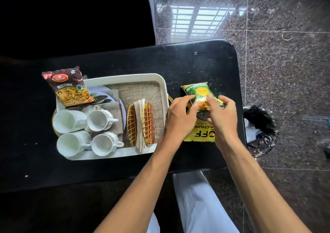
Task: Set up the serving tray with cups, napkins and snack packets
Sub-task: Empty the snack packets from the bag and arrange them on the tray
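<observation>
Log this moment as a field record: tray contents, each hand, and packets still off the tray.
tray: white tray on black table
on tray: four white cups, napkins in wicker holder
maroon packet: lying over tray's far left corner
left hand: pinches green packet
right hand: pinches same packet
yellow packet: on table, right of tray, under the hands

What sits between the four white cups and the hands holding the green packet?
Head view: a woven napkin holder with white napkins in it, standing on the burlap mat, then the right rim of the tray.
</observation>
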`<action>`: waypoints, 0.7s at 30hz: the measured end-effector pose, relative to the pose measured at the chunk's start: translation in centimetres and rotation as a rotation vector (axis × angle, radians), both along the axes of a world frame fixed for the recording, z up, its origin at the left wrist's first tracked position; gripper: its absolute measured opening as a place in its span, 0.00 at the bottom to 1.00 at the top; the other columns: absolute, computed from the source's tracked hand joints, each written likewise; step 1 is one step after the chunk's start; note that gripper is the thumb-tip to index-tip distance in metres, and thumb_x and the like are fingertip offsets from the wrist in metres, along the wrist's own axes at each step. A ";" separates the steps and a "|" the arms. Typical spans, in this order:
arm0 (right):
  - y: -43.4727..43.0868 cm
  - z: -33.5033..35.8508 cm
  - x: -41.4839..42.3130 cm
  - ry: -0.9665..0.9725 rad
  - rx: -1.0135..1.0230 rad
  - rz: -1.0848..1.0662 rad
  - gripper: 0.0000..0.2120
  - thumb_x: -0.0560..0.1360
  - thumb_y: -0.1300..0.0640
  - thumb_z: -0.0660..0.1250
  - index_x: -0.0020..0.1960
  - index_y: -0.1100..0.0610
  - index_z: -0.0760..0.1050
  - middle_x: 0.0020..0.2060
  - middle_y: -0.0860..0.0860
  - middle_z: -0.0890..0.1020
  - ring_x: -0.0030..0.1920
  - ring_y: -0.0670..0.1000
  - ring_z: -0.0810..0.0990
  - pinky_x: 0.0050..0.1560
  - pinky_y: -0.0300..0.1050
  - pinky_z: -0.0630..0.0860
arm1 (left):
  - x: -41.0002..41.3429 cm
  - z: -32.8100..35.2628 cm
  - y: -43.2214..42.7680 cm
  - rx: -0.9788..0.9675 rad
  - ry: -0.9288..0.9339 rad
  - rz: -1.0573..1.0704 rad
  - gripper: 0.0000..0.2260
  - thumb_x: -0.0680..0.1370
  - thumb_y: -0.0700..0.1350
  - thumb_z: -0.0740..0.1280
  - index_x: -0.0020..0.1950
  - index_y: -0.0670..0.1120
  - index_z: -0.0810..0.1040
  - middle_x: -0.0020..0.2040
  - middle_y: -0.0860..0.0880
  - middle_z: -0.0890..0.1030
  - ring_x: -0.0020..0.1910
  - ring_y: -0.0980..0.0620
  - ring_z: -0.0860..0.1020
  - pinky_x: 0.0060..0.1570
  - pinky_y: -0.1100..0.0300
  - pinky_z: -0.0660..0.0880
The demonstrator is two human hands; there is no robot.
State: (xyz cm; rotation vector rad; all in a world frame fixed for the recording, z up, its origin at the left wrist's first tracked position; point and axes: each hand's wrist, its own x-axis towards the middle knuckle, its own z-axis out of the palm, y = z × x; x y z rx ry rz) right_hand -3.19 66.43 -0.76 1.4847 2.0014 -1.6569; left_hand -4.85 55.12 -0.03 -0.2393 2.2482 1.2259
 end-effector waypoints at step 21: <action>-2.9 7.1 -3.5 0.459 -0.008 0.599 0.24 0.74 0.69 0.71 0.67 0.56 0.73 0.58 0.50 0.83 0.57 0.47 0.83 0.58 0.44 0.80 | -4.3 3.1 -9.9 0.483 0.008 0.451 0.32 0.76 0.44 0.76 0.77 0.54 0.67 0.58 0.50 0.83 0.57 0.50 0.85 0.58 0.53 0.83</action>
